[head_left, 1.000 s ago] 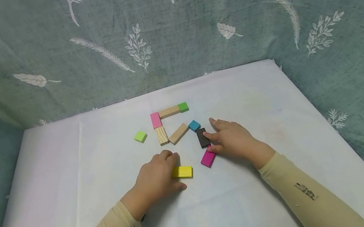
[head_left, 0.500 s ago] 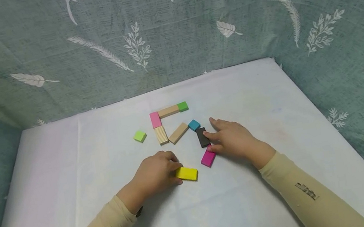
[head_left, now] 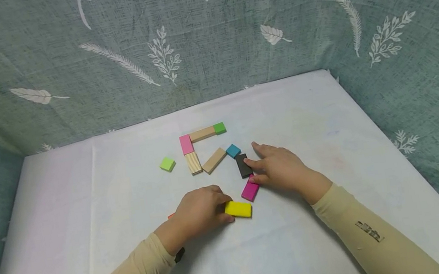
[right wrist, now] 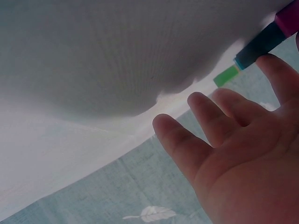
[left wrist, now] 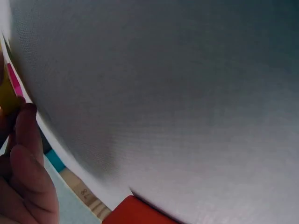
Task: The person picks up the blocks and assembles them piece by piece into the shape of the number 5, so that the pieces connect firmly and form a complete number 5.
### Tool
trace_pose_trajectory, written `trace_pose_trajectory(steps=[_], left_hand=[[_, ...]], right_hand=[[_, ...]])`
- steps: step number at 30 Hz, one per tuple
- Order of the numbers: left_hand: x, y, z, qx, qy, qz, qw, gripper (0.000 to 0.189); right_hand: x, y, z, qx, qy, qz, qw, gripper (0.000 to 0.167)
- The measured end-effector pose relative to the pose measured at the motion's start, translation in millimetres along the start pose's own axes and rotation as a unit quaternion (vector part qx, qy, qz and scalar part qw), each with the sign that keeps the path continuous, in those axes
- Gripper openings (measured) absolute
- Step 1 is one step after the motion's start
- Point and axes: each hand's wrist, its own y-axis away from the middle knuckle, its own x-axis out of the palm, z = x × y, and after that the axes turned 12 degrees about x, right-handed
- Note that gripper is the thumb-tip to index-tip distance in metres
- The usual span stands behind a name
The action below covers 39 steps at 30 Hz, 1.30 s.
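Between thumb and fingers, my left hand [head_left: 200, 211] pinches the left end of a yellow block [head_left: 239, 209], low over the white table. My right hand [head_left: 279, 168] has its fingers spread, one fingertip touching a black block [head_left: 243, 166] and the thumb on a magenta block [head_left: 250, 191]. The yellow block is just below the magenta one, which meets the black block's lower end. A blue block [head_left: 233, 151] adjoins the black one's top, and a plain wooden block [head_left: 214, 160] slants down-left from it. In the left wrist view, a red block [left wrist: 138, 212] shows; my hand mostly hides it in the head view.
Farther left stand a striped wooden block [head_left: 194, 163], a pink block [head_left: 186, 144], another wooden block [head_left: 202, 134] and a green block [head_left: 219, 128] in a connected line. A light green block [head_left: 167, 164] lies apart. A leaf-patterned curtain [head_left: 210, 48] borders the table.
My left hand has moved right with the yellow block, bringing it near the magenta block. Part of a red block now shows behind that hand. My right hand has stayed in place.
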Motion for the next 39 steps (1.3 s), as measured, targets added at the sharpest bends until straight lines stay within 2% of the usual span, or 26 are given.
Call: trace_pose_trajectory(steps=[6,16,24,30,33,36,39], left_hand=[[-0.6,-2.0,-2.7,-0.015,-0.013,-0.003,0.9998,0.041],[1.0,-1.1,-7.2,-0.027,-0.042,0.022,0.9985,0.049],[2.1,1.3,-5.8,-0.006,-0.05,0.011,0.9987,0.047],[1.1,11.3,-3.5,-0.019,-0.048,0.004,0.9986,0.055],[0.7,15.8,-3.0,-0.021,-0.049,0.02,0.9984,0.06],[0.5,19.8,-5.3,-0.022,-0.07,0.045,0.9963,0.07],[-4.8,31.2,-6.8,-0.033,-0.083,0.057,0.9944,0.079]], right_hand=[[0,1.0,1,0.0,0.003,-0.001,1.0,0.065],[0,1.1,2,0.004,0.0,0.002,1.0,0.065],[0,1.6,3,0.005,0.008,0.002,1.0,0.064],[1,0.8,4,-0.001,0.003,0.001,1.0,0.063],[0,0.9,4,0.0,0.005,0.002,1.0,0.063],[0,1.9,2,0.0,0.008,0.0,1.0,0.063],[1,2.7,2,-0.001,0.008,-0.001,1.0,0.063]])
